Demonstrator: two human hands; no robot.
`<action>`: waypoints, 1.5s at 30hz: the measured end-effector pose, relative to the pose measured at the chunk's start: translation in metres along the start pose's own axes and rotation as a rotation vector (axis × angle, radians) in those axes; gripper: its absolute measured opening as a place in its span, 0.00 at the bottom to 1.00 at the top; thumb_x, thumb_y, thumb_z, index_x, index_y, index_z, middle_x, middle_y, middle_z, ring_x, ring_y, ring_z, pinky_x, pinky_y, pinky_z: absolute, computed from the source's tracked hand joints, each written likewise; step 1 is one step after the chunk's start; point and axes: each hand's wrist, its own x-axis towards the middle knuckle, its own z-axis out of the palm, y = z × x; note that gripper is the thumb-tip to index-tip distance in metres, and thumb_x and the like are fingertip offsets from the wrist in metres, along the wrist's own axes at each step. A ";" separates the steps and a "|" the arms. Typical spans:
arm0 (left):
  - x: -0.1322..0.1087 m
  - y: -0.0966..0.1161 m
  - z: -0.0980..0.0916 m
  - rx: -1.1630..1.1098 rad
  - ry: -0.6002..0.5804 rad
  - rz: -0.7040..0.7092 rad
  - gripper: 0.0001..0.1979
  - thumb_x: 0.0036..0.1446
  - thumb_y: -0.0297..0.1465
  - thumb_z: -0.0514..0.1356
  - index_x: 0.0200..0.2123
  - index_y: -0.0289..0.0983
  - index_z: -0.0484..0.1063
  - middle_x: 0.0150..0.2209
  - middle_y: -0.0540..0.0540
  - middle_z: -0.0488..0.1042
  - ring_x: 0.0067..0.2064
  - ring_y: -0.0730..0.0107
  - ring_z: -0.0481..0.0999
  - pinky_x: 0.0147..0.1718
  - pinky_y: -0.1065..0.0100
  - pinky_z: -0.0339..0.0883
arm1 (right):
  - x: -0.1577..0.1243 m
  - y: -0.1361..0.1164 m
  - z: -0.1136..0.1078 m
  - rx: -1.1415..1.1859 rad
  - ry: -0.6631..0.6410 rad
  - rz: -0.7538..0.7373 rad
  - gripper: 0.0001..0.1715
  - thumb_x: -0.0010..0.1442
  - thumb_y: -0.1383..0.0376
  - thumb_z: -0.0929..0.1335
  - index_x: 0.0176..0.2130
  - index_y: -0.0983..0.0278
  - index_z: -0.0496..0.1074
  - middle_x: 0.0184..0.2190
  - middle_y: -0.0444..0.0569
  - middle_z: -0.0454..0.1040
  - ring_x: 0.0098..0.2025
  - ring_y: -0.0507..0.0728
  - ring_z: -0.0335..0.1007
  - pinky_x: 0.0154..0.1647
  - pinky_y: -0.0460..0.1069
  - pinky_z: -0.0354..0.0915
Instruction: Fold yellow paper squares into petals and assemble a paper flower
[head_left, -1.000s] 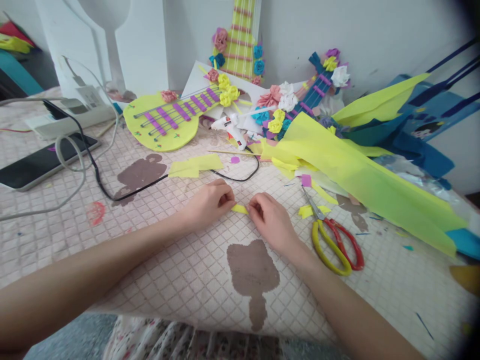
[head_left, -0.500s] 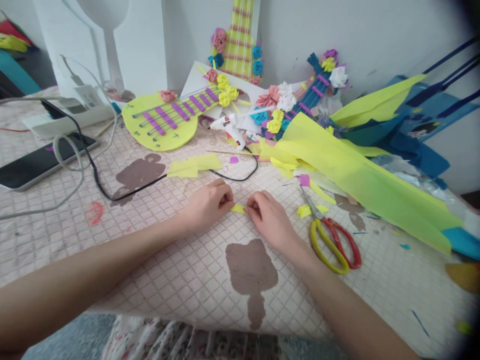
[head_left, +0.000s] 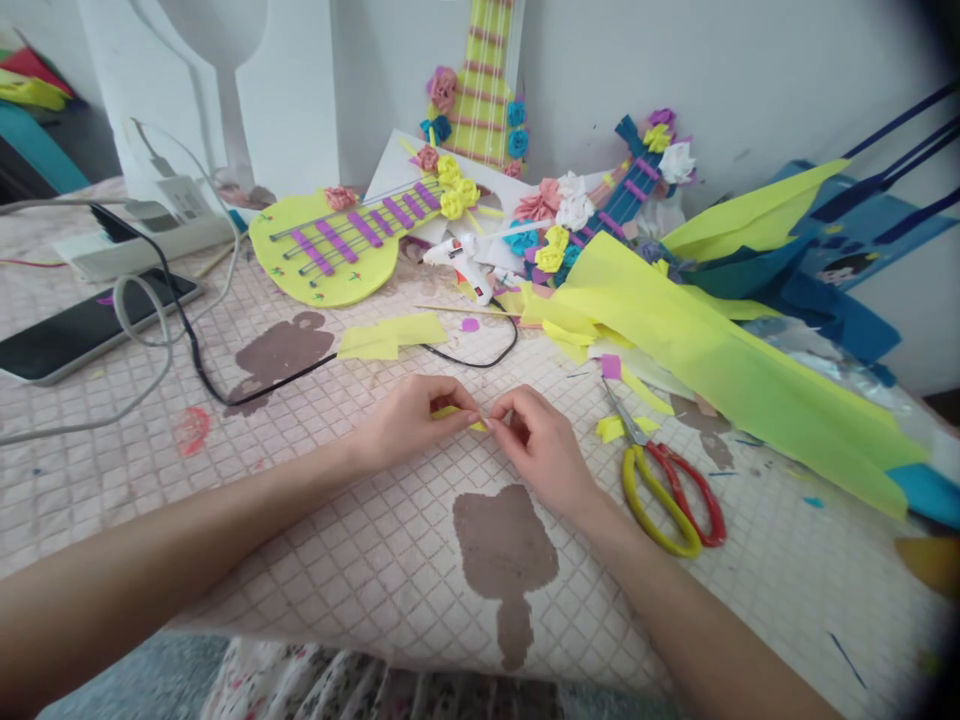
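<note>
Both hands are nearly touching, to the left of the metal scissors with one yellow and one red handle (head_left: 643,440). The left hand (head_left: 416,418) pinches a narrow strip of yellow paper (head_left: 478,426), part of it under the curled fingers; the right hand (head_left: 546,440) pinches its other end between thumb and fingertip. The scissors lie on the cloth-covered bench (head_left: 360,560), with a small purple paper square (head_left: 611,367) just beyond their tips. Farther beyond and left of them rests a white plastic glue gun (head_left: 469,268).
</note>
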 end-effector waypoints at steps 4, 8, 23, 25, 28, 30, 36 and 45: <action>-0.001 0.002 -0.001 -0.117 0.016 -0.027 0.09 0.54 0.34 0.60 0.30 0.33 0.73 0.27 0.47 0.75 0.28 0.75 0.70 0.27 0.72 0.64 | -0.001 -0.001 0.001 0.235 -0.071 0.134 0.09 0.57 0.62 0.67 0.38 0.61 0.64 0.27 0.41 0.67 0.23 0.49 0.59 0.24 0.46 0.59; -0.001 0.002 -0.001 -0.184 0.005 -0.060 0.10 0.54 0.34 0.60 0.29 0.32 0.73 0.24 0.49 0.72 0.25 0.77 0.67 0.24 0.73 0.60 | 0.000 -0.002 0.003 0.289 -0.080 0.143 0.07 0.57 0.63 0.67 0.38 0.62 0.67 0.29 0.43 0.69 0.26 0.49 0.62 0.26 0.45 0.60; 0.000 -0.005 0.004 -0.213 -0.019 -0.073 0.11 0.53 0.35 0.60 0.32 0.31 0.73 0.28 0.46 0.74 0.28 0.75 0.69 0.27 0.73 0.63 | -0.001 -0.001 0.005 0.316 -0.042 0.153 0.05 0.58 0.63 0.66 0.34 0.63 0.68 0.28 0.45 0.71 0.29 0.51 0.66 0.28 0.46 0.62; 0.000 -0.004 0.004 -0.218 -0.019 -0.072 0.11 0.54 0.34 0.60 0.31 0.31 0.73 0.27 0.46 0.74 0.27 0.76 0.69 0.26 0.73 0.62 | -0.001 -0.001 0.005 0.318 -0.043 0.151 0.05 0.59 0.63 0.66 0.33 0.63 0.68 0.28 0.45 0.71 0.29 0.51 0.67 0.28 0.46 0.62; -0.001 -0.001 0.004 -0.208 -0.012 -0.075 0.10 0.54 0.34 0.60 0.31 0.31 0.73 0.25 0.48 0.72 0.25 0.77 0.67 0.24 0.75 0.60 | -0.001 0.000 0.005 0.338 -0.040 0.149 0.05 0.59 0.63 0.66 0.33 0.63 0.68 0.28 0.45 0.71 0.29 0.51 0.66 0.29 0.46 0.61; -0.001 0.001 0.004 -0.213 -0.010 -0.078 0.10 0.54 0.34 0.60 0.31 0.31 0.73 0.25 0.48 0.72 0.26 0.77 0.68 0.25 0.75 0.62 | 0.000 0.001 0.005 0.361 -0.033 0.157 0.06 0.59 0.63 0.66 0.33 0.63 0.68 0.28 0.44 0.70 0.28 0.51 0.65 0.28 0.46 0.60; -0.001 0.004 0.002 -0.306 -0.031 -0.125 0.09 0.50 0.32 0.64 0.34 0.31 0.74 0.28 0.46 0.76 0.29 0.75 0.73 0.28 0.75 0.67 | 0.001 0.004 0.003 0.445 -0.007 0.200 0.08 0.58 0.61 0.67 0.32 0.64 0.68 0.27 0.44 0.70 0.28 0.50 0.64 0.29 0.45 0.61; -0.001 0.010 -0.002 -0.467 -0.073 -0.307 0.05 0.55 0.28 0.61 0.31 0.32 0.75 0.29 0.46 0.80 0.28 0.75 0.78 0.28 0.76 0.72 | 0.003 0.003 0.002 0.497 -0.030 0.284 0.11 0.57 0.58 0.68 0.30 0.64 0.68 0.23 0.41 0.66 0.21 0.47 0.55 0.21 0.44 0.55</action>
